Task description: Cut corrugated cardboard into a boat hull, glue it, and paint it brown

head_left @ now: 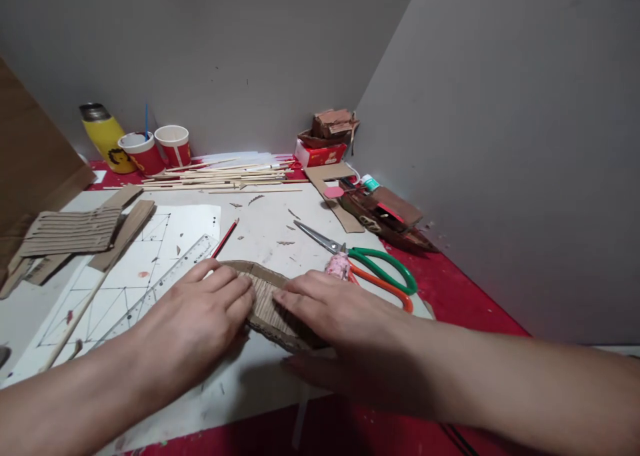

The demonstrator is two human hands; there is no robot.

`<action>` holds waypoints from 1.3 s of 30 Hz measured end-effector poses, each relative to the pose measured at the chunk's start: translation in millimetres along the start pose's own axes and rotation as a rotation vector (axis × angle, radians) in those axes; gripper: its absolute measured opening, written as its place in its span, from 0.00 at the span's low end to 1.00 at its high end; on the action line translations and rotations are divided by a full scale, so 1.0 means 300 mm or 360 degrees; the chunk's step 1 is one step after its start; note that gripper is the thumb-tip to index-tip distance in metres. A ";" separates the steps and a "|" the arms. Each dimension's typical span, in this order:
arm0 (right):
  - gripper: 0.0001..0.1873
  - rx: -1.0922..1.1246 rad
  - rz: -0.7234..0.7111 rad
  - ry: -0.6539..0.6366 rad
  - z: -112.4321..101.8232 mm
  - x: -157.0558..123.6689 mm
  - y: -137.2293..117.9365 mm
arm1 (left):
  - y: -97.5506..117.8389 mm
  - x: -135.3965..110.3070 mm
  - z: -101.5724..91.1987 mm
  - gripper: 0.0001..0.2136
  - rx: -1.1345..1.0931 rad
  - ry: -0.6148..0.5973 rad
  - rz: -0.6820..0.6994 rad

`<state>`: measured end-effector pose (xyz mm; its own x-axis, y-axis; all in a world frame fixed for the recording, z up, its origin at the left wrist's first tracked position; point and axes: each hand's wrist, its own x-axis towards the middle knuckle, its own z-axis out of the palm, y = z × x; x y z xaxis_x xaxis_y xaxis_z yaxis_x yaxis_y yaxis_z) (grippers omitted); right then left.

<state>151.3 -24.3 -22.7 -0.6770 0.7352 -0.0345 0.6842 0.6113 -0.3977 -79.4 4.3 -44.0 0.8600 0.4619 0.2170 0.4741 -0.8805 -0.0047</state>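
Note:
A small hull-shaped cardboard piece (266,304) with raised edges and a ribbed floor lies between my hands in the middle of the head view. My left hand (213,306) is closed over its left end, fingers curled across the rim. From the right, my right hand (330,313) grips the other end, fingertips pressed inside and the thumb low on the near side. Both palms hide parts of the piece. Just beyond my right hand lie scissors (373,259) with green and orange handles. A clear ruler (165,279) and a red pencil (226,238) lie beyond my left hand.
A drawn plan sheet (195,223) and cardboard strips (73,233) lie at left. Behind are thin wooden sticks (225,176), paper cups (173,146) and a yellow bottle (107,136). A brown model boat (390,219) stands at right by the grey wall (500,143).

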 end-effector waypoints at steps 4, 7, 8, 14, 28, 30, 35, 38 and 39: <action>0.30 -0.0100 -0.0055 -0.0073 0.020 0.037 -0.001 | -0.023 0.005 -0.002 0.09 -0.0072 -0.0094 0.0039; 0.28 -0.0145 -0.0046 -0.0153 0.016 0.063 -0.008 | -0.027 0.017 0.014 0.07 -0.0150 -0.0128 0.0041; 0.26 -0.0160 -0.0052 -0.0173 0.016 0.070 -0.013 | -0.029 0.023 0.019 0.07 -0.0191 -0.0136 0.0035; 0.25 -0.0103 -0.0033 -0.0134 0.039 0.076 -0.021 | -0.044 0.052 0.023 0.06 -0.0304 -0.0134 0.0016; 0.11 -0.0371 -0.0158 -0.0025 0.008 0.056 -0.013 | 0.049 -0.003 0.006 0.05 0.0358 -0.0016 -0.0094; 0.11 -0.0391 -0.0178 -0.0033 0.006 0.058 -0.010 | 0.060 -0.012 0.007 0.06 0.0324 0.0061 -0.0083; 0.11 -0.0388 -0.0290 0.0016 0.006 0.058 0.003 | 0.066 -0.006 0.023 0.10 0.0135 0.0193 -0.0019; 0.12 -0.0391 -0.0323 -0.0004 0.008 0.070 0.002 | 0.060 0.005 0.037 0.12 0.0034 0.0234 -0.0053; 0.13 -0.0398 -0.0325 -0.0015 0.008 0.076 -0.001 | 0.058 0.006 0.042 0.12 0.0027 0.0239 -0.0063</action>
<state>135.0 -8.6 -25.6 -0.8087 0.5881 0.0135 0.5788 0.7997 -0.1598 -67.1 -8.8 -55.9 0.8033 0.4739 0.3608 0.5113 -0.8593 -0.0097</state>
